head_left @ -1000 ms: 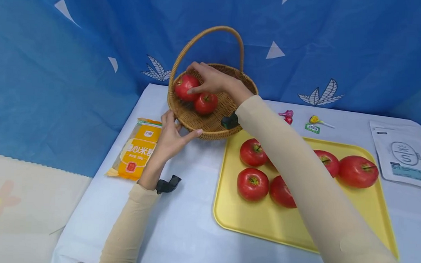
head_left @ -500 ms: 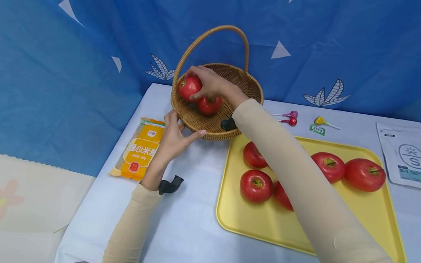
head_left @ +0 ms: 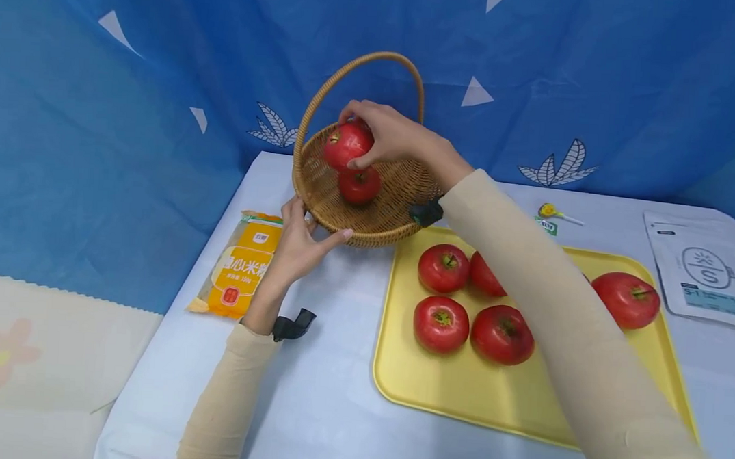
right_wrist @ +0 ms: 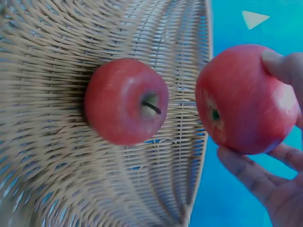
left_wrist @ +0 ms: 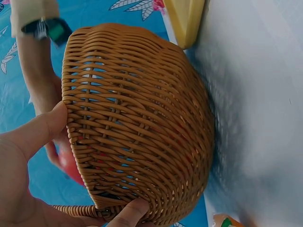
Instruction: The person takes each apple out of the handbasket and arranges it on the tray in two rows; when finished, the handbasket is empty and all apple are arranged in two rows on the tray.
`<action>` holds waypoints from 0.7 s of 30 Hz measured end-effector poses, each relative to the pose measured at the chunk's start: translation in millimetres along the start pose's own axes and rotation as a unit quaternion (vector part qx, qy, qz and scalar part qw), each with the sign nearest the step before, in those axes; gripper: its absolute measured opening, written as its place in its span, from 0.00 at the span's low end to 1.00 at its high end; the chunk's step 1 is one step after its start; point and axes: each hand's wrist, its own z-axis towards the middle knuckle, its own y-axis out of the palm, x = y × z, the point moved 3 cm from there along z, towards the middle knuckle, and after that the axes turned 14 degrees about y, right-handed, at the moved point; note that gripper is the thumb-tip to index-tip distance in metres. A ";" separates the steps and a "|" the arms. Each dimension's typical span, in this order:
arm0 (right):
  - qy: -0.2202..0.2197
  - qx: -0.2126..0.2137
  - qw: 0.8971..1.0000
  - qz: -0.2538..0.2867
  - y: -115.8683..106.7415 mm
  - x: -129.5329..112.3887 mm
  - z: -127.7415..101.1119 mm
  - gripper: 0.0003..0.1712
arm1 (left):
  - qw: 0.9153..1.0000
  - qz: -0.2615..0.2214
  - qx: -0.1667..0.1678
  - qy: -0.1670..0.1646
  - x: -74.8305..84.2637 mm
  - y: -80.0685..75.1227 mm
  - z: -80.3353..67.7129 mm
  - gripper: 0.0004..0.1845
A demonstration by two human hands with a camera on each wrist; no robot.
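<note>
Head view: the right hand (head_left: 396, 136) grips a glossy red apple (head_left: 347, 145), fingers and thumb curled round its smooth skin, lifted above the woven wicker basket (head_left: 380, 220). The basket is round and shallow, of tan cane, with an arched rope-like handle, and it tips toward the viewer. A second apple (head_left: 359, 185) lies on the basket's ribbed floor, just at 6 o'clock of the held one and apart from it. The left hand (head_left: 296, 243) clasps the basket's rim at its 8 o'clock edge, thumb and fingers spread against the weave. In the left wrist view the thumb presses the basket's outer wall and a fingertip props its underside. The right wrist view shows the held apple's stem pit and the fingers (right_wrist: 246, 172) cupping it from below.

At 4 o'clock of the basket sits a flat yellow plastic tray (head_left: 459, 391) with rounded corners, carrying more red apples (head_left: 441, 322). A crinkly orange packet (head_left: 238, 265) lies at 8 o'clock of the basket, a lollipop (head_left: 553, 211) beyond the tray, and a white pouch (head_left: 704, 271) at the far 3 o'clock, all on a pale tablecloth (head_left: 311, 391).
</note>
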 end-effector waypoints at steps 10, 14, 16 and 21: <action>-0.046 0.071 0.996 0.027 -27.6 31.7 -95.7 0.45 | 1.000 -0.001 0.007 -0.003 -7.9 -4.8 2.6 0.55; -0.035 0.125 0.991 0.018 -33.1 51.6 -154.7 0.48 | 1.000 0.006 0.005 -0.006 -10.2 -4.7 3.3 0.56; -0.013 0.152 0.988 0.013 -32.0 60.9 -187.8 0.48 | 1.000 0.008 0.004 -0.006 -10.9 -4.8 3.9 0.56; 0.068 0.190 0.979 0.025 -16.9 77.6 -268.2 0.53 | 1.000 0.010 0.004 -0.002 -11.6 -7.9 6.1 0.56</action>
